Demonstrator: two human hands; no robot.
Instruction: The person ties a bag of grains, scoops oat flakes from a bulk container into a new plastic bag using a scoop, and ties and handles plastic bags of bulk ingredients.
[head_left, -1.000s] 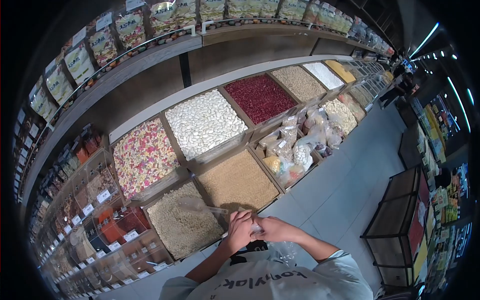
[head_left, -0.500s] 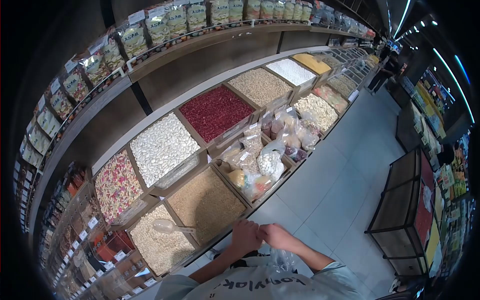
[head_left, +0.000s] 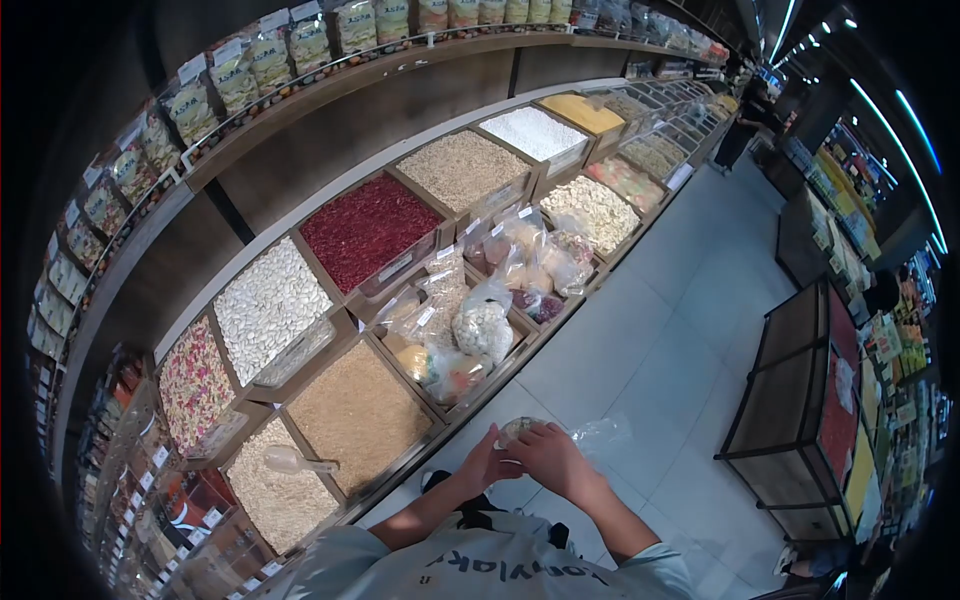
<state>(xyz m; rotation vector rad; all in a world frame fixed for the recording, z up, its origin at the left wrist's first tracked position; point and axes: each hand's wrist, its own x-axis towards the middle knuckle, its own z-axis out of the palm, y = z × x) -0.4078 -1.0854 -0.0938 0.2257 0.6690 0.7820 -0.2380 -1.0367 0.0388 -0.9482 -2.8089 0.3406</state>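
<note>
My left hand (head_left: 486,466) and my right hand (head_left: 553,461) meet in front of my chest. Between them is a clear plastic bag (head_left: 520,429), gripped by both with fingers curled. Its pale contents are too small to make out, and a loose clear end trails to the right past my right hand. Nearest to my hands are a bin of tan grain (head_left: 358,405) and a bin of filled, knotted bags (head_left: 483,325). A clear scoop (head_left: 290,459) lies on pale flakes (head_left: 283,496) at lower left.
Behind are bins of white beans (head_left: 268,305), dark red beans (head_left: 368,230) and beige grain (head_left: 465,170). A shelf (head_left: 380,72) of packaged goods runs above. Tiled floor (head_left: 640,330) lies right of the bins, with a dark display stand (head_left: 775,400) beyond. A person (head_left: 741,125) stands far down the aisle.
Both hands have moved up and slightly apart. The plastic bag, earlier hanging below them, is now lifted at their fingertips, its end out to the right. My view has shifted right.
</note>
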